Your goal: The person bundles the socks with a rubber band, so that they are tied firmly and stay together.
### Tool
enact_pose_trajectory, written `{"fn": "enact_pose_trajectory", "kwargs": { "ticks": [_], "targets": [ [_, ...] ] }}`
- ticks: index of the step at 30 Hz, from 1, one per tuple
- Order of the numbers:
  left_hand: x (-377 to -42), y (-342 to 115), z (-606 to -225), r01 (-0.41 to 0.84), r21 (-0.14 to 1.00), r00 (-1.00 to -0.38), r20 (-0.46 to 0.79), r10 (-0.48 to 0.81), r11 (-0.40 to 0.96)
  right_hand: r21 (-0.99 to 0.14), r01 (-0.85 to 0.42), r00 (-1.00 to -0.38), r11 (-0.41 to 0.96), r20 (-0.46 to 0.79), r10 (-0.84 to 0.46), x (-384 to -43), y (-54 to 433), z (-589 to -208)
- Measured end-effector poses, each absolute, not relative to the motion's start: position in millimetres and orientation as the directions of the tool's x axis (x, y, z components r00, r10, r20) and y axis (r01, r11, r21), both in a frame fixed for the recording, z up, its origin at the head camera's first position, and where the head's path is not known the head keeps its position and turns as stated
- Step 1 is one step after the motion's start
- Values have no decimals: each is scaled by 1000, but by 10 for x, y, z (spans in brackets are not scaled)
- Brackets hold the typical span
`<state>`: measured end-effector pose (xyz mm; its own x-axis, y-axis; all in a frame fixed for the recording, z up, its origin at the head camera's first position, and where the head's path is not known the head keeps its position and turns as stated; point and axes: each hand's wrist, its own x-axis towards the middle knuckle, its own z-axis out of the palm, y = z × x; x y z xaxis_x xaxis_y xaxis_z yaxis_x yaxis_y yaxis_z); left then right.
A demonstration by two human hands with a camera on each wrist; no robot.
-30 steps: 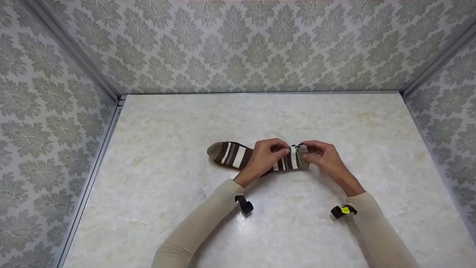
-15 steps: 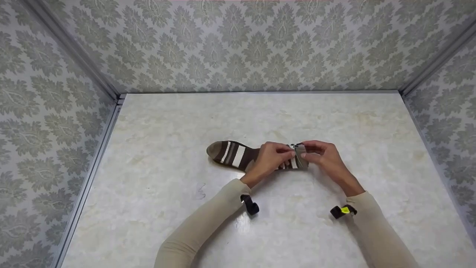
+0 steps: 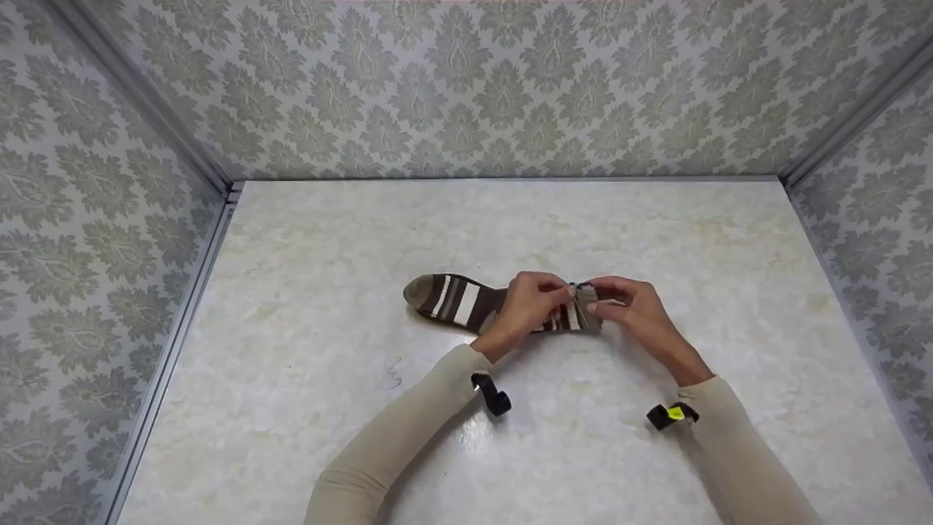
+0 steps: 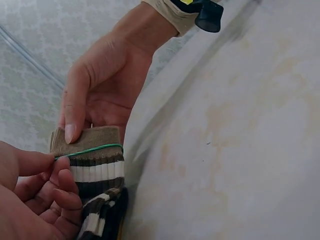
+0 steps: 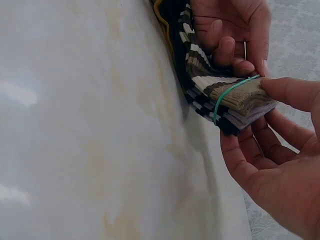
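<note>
Right grip (image 3: 640, 310): pinching the socks (image 3: 453, 300) at the cuff end | left grip (image 3: 528, 304): nearer their toes, pinching, apparently, the green band (image 4: 102, 147) around them

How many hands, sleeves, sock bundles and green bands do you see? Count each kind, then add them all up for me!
Hands: 2
Sleeves: 2
Sock bundle: 1
Green band: 1
Total: 6
</note>
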<state>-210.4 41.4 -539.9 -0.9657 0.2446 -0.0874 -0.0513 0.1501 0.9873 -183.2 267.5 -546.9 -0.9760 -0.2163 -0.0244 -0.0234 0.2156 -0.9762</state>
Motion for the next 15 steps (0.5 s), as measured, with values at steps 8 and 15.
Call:
{"fn": "enact_pose_trajectory", "kwargs": {
  "ticks": [8, 15],
  "targets": [
    [-2219, 180, -5364, -8, 956, -996, -34, 81, 295, -977, -55, -978, 206, 11, -208, -1805, 2710, -5472],
    [-2211, 123, -5445, 112, 834, -970, -26, 242, 541, -978, -62, -969, 200, 11, -247, -1799, 2680, -5458]
  ]
}}
